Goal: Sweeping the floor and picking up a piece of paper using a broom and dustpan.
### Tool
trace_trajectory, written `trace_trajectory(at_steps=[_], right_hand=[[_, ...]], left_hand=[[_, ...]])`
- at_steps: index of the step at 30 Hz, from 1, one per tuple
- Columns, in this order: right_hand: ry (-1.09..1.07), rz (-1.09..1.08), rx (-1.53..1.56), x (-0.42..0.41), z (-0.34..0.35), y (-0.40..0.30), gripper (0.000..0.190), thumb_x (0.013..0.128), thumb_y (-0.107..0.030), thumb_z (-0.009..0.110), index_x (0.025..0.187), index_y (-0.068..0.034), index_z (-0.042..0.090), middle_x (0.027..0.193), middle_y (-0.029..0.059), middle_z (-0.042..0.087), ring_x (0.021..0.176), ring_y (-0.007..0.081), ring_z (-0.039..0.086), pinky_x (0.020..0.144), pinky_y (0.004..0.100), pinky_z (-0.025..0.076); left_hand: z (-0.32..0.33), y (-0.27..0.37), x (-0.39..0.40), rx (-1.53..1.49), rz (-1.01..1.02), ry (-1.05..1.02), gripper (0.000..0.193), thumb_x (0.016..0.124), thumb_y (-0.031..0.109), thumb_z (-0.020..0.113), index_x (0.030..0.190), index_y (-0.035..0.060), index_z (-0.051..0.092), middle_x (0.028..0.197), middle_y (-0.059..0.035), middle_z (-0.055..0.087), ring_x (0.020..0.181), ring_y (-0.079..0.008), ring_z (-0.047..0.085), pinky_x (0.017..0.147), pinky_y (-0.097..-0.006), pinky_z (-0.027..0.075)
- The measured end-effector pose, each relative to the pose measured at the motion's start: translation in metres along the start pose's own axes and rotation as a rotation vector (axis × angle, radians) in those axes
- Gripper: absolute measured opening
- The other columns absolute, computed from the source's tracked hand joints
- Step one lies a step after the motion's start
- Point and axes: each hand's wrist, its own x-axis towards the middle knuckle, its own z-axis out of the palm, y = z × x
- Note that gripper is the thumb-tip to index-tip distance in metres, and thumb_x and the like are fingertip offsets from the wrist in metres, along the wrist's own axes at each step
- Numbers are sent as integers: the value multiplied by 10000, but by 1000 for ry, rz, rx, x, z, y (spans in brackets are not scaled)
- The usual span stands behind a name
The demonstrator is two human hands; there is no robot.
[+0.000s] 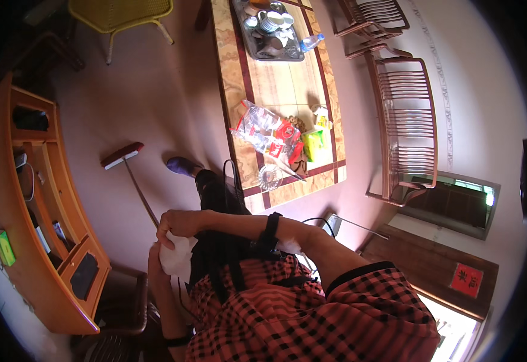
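A broom (pixel 122 155) with a red and white head rests on the floor at the left, and its thin handle (pixel 142 192) slants up to my hands. My right hand (pixel 177 225), on the arm with a black wristband, is curled at the handle and over a crumpled white tissue or cloth (pixel 177 258). Close beneath it, my left hand (pixel 156 260) holds the white piece from the left side. Its fingers are partly hidden, as is the upper end of the handle.
A stone-patterned table (pixel 286 194) carries a tray (pixel 275 58) of cups, a bottle (pixel 312 42), plastic packaging (pixel 268 129) and a glass dish (pixel 270 177). A wooden cabinet (pixel 80 217) stands left, a yellow chair (pixel 123 16) at top, wooden seats (pixel 406 122) right. My shoe (pixel 182 166) is beside the table.
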Motion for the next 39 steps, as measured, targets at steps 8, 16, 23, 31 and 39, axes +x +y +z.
trace_trajectory(at_steps=[8,16,23,31,39], right_hand=[[189,189,221,-9,-16,-19,351,762,-153,466,1110,-126,508,922,89,588,801,171,565,678,275,466],[208,360,195,-3,-4,-11,569,731,-338,552,1212,-81,387,1051,138,517,946,217,530,779,330,446],[352,167,-318,-3,16,23,512,643,-172,587,1130,-63,474,891,141,587,858,238,567,770,310,438],[786,-49,-4,-5,50,22,214,771,-86,555,972,-13,560,766,34,587,726,75,553,655,220,449],[645,296,413,-34,106,44,208,764,-75,569,956,5,567,745,52,575,603,95,533,501,222,446]], left_hand=[[-30,-17,7,107,4,55,412,768,178,473,1096,-67,430,985,-170,525,839,-269,560,758,-383,486],[6,-15,-10,234,21,152,271,794,159,491,976,-37,538,800,-60,565,653,-115,532,572,-222,418],[-10,-15,-26,223,40,165,274,798,163,493,970,-44,541,796,-66,577,659,-119,555,571,-223,437],[-42,-41,-25,0,107,-67,371,806,211,489,1046,-71,479,928,-97,542,822,-161,532,737,-274,425],[-70,-58,-54,204,179,118,372,801,220,494,1030,-72,516,883,-82,573,767,-158,554,679,-251,442]])
